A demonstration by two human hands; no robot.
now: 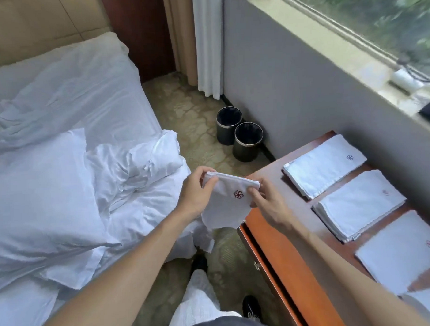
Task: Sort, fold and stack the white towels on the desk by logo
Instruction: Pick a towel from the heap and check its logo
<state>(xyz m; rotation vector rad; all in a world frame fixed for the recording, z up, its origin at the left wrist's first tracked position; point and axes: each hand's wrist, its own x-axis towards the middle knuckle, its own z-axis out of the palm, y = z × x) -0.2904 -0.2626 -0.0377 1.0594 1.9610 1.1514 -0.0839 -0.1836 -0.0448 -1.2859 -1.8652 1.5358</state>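
Person stands btwn bed (61, 114) & tabletop (274, 171), both arms out in front. Small white towel (223, 209) is held up in the air over the floor gap, just off the tabletop's near-left corner, w/ a red flower logo (238, 194) facing the camera. Left grip (194, 195) pinches the towel's top-left corner, thumb on the near side, fingers curled behind. Right grip (271, 204) pinches the top-right corner, fingertips on the cloth just beside the logo. Top edge looks doubled over; lower part hangs loose.

On the tabletop, 3 folded white stacks lie in a row along the wall, apart from each other:
- far stack (323, 166), blue logo
- middle stack (359, 204), faint pinkish logo
- near stack (402, 251), red logo, partly behind the right forearm

Bed carries rumpled white linen & pillows. Two black bins (239, 135) stand touching on the floor by the wall, past the tabletop's far end.
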